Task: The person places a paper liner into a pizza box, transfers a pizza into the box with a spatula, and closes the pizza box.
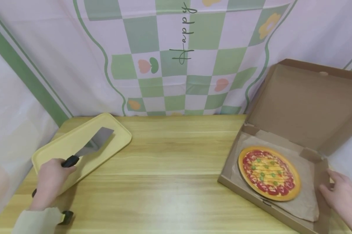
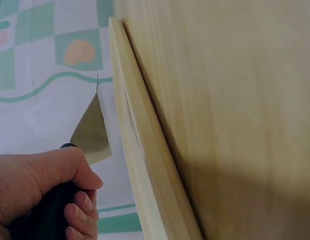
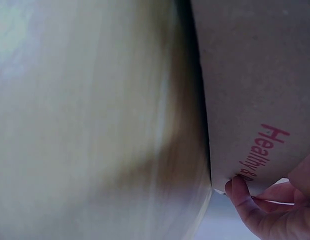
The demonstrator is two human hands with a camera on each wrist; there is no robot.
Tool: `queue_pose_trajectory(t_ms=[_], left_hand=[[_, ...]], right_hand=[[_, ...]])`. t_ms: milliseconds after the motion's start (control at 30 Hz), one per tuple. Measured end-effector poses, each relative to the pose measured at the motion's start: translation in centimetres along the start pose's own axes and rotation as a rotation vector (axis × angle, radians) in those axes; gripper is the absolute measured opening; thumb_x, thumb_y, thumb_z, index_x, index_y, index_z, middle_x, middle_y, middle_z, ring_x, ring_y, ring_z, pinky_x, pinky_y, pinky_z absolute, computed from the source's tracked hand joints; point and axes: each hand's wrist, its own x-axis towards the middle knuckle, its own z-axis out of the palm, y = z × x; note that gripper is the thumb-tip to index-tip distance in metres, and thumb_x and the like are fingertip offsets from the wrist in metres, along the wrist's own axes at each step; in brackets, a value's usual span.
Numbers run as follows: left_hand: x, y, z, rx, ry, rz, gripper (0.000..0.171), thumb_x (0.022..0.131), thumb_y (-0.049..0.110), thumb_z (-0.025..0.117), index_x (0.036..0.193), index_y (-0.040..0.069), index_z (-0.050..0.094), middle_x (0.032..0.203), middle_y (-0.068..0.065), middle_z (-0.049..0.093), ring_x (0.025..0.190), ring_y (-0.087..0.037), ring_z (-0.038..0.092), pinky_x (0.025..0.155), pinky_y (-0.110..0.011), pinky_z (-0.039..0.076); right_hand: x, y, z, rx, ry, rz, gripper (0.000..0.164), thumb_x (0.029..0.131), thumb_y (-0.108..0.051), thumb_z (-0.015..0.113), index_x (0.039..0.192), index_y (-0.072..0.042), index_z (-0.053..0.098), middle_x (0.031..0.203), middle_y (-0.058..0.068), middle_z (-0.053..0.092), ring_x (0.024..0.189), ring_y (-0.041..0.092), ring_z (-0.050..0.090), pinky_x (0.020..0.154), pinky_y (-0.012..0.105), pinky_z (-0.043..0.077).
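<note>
My left hand [image 1: 50, 178] grips the black handle of a pizza server [image 1: 97, 140], its flat metal blade pointing away to the right above a yellow tray [image 1: 57, 150]. In the left wrist view, the thumb and curled fingers wrap round that handle, and the blade is apart from the tray. An open cardboard pizza box [image 1: 304, 100] stands at the right with its lid raised. Inside, a whole pizza [image 1: 269, 174] with red, yellow and green topping lies on brown paper [image 1: 306, 208]. My right hand [image 1: 343, 196] pinches the box's right side wall.
The wooden table [image 1: 176, 156] stretches between tray and box. A printed curtain [image 1: 202, 84] with green checks hangs along the back edge. Below the left wrist a small black object [image 1: 66, 217] shows beside the sleeve; I cannot tell what it is.
</note>
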Motion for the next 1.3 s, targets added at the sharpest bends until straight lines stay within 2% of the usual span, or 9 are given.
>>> queue_pose_trajectory(t_ms=[133, 367, 467, 700, 833, 1000, 1133, 1300], left_hand=[[-0.4, -0.5, 0.1, 0.019, 0.026, 0.016, 0.025, 0.073, 0.021, 0.070, 0.060, 0.004, 0.058, 0.055, -0.007, 0.055, 0.052, -0.021, 0.046, 0.049, -0.034, 0.035], [-1.0, -1.2, 0.3, 0.038, 0.026, -0.014, 0.032, 0.075, 0.032, 0.069, 0.058, 0.008, 0.057, 0.058, -0.008, 0.057, 0.053, -0.021, 0.046, 0.050, -0.035, 0.037], [-1.2, -1.3, 0.2, 0.038, 0.002, -0.040, 0.037, 0.077, 0.037, 0.066, 0.057, 0.008, 0.055, 0.059, -0.007, 0.057, 0.053, -0.021, 0.046, 0.050, -0.034, 0.038], [-1.5, -1.9, -0.2, 0.044, -0.093, -0.143, 0.045, 0.079, 0.050, 0.060, 0.066, 0.007, 0.059, 0.069, -0.013, 0.060, 0.060, -0.025, 0.051, 0.051, -0.033, 0.039], [-1.6, -2.3, -0.4, 0.042, -0.128, -0.161, 0.047, 0.080, 0.051, 0.058, 0.064, 0.007, 0.055, 0.067, -0.011, 0.057, 0.060, -0.024, 0.048, 0.051, -0.031, 0.036], [-1.7, -2.8, -0.5, 0.027, -0.147, -0.127, 0.038, 0.081, 0.039, 0.061, 0.065, 0.005, 0.054, 0.064, -0.008, 0.056, 0.059, -0.024, 0.047, 0.051, -0.032, 0.036], [-1.6, -3.2, -0.3, 0.010, -0.123, -0.060, 0.027, 0.077, 0.027, 0.066, 0.069, 0.002, 0.058, 0.063, -0.009, 0.057, 0.058, -0.023, 0.047, 0.051, -0.033, 0.037], [-1.4, -3.6, -0.3, -0.008, -0.152, -0.029, 0.029, 0.078, 0.024, 0.066, 0.074, -0.004, 0.059, 0.063, -0.007, 0.056, 0.058, -0.021, 0.047, 0.052, -0.034, 0.038]], right_hand=[[0.0, 0.1, 0.0, -0.003, -0.012, 0.009, 0.058, 0.080, 0.001, 0.052, 0.127, 0.021, 0.024, 0.120, 0.046, 0.027, 0.092, 0.060, 0.038, 0.085, 0.065, 0.025], [0.0, 0.2, 0.1, -0.004, 0.002, 0.000, 0.058, 0.079, 0.002, 0.053, 0.127, 0.021, 0.025, 0.119, 0.046, 0.028, 0.096, 0.060, 0.036, 0.086, 0.065, 0.024], [0.0, 0.3, 0.2, 0.000, 0.009, -0.008, 0.058, 0.079, 0.003, 0.053, 0.126, 0.021, 0.025, 0.119, 0.046, 0.028, 0.096, 0.060, 0.036, 0.088, 0.065, 0.023], [0.2, 0.3, 0.3, 0.002, 0.030, -0.013, 0.056, 0.078, 0.003, 0.053, 0.125, 0.021, 0.028, 0.117, 0.046, 0.031, 0.097, 0.059, 0.036, 0.087, 0.065, 0.023], [0.2, 0.3, 0.3, 0.001, 0.022, -0.013, 0.057, 0.079, 0.002, 0.053, 0.125, 0.022, 0.027, 0.118, 0.046, 0.030, 0.095, 0.059, 0.037, 0.087, 0.065, 0.023], [0.2, 0.4, 0.3, -0.005, 0.021, -0.012, 0.057, 0.078, 0.003, 0.053, 0.125, 0.021, 0.027, 0.116, 0.046, 0.030, 0.094, 0.059, 0.037, 0.086, 0.065, 0.024], [0.1, 0.5, 0.4, -0.003, 0.022, -0.013, 0.057, 0.078, 0.003, 0.053, 0.126, 0.021, 0.026, 0.117, 0.045, 0.030, 0.095, 0.059, 0.036, 0.086, 0.065, 0.024], [0.2, 0.6, 0.4, -0.003, 0.020, -0.014, 0.058, 0.078, 0.003, 0.053, 0.126, 0.021, 0.026, 0.116, 0.045, 0.030, 0.092, 0.059, 0.038, 0.085, 0.064, 0.025]])
